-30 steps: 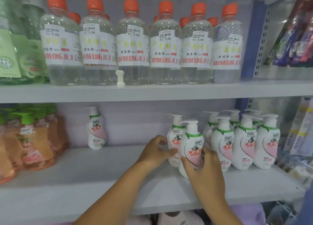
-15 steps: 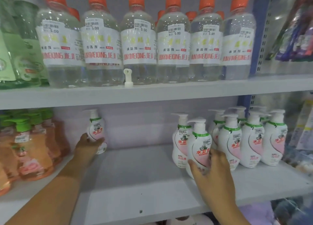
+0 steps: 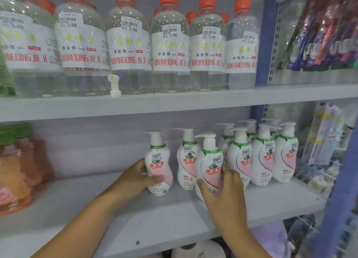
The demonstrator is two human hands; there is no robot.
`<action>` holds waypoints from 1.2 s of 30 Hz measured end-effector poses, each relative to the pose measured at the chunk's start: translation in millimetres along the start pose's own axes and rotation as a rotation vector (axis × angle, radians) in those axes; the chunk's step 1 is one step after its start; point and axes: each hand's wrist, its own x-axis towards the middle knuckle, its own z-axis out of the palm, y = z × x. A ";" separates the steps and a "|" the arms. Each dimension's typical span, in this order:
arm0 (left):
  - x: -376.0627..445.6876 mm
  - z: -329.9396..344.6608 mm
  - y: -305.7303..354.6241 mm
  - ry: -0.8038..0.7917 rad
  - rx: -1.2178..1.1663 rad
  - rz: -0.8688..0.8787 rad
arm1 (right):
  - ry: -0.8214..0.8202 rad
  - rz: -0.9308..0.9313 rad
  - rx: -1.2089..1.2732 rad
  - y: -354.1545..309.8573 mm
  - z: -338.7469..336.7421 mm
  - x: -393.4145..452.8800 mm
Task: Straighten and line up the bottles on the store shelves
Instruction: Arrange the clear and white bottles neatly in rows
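Both hands are busy mid-frame on the lower shelf (image 3: 81, 205): left hand (image 3: 135, 179) is wrapping its fingers round a lone pump bottle (image 3: 159, 165), right hand (image 3: 222, 188) is clamping the front bottle (image 3: 209, 166), just left of the white cluster (image 3: 271, 153)

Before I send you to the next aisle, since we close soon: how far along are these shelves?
Done: the clear orange-capped bottles on the upper shelf stand in an even front row. In hand: the left hand holds a stray pump bottle near the white group, and the right hand holds the front pump bottle. Left: both need setting into line with the group's other pump bottles.
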 end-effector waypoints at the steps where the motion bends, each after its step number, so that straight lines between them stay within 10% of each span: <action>1: -1.2 8.2 2.1 -0.013 0.007 0.007 | -0.006 -0.012 0.030 -2.6 -5.6 1.0; 7: -5.7 40.4 11.6 -0.040 -0.041 0.047 | 0.038 -0.258 0.098 -53.3 -72.4 68.0; 20: -18.4 57.1 -0.1 0.090 -0.060 0.096 | -0.870 -0.223 -0.487 -113.4 -41.2 197.8; 36: -13.9 52.8 -3.2 0.076 -0.075 0.098 | -0.851 -0.308 -0.612 -98.1 -46.7 214.6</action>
